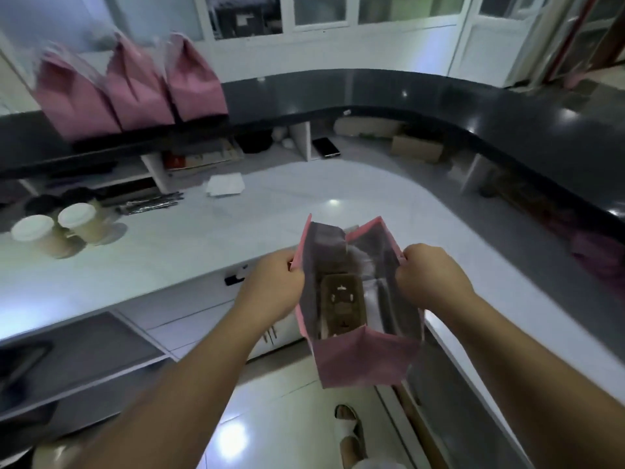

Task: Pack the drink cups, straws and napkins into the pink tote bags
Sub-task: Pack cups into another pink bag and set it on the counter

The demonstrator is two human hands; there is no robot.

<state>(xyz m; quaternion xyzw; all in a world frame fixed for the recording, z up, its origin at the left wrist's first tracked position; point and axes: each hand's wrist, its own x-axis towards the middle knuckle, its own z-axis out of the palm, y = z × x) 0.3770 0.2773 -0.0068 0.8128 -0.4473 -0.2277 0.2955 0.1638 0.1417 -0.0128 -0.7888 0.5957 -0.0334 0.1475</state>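
Observation:
I hold a pink tote bag open in the air in front of the white counter. My left hand pinches its left rim and my right hand pinches its right rim. Inside the bag lies a brown cardboard cup carrier. Two lidded paper drink cups stand at the counter's left. Dark wrapped straws lie behind them. A stack of white napkins sits mid-counter. Three pink tote bags stand on the raised black ledge at the upper left.
The black ledge curves around the counter to the right. A phone and cardboard boxes sit in the shelf under it. Drawers and a cabinet lie below the counter edge. My sandalled foot is on the tiled floor.

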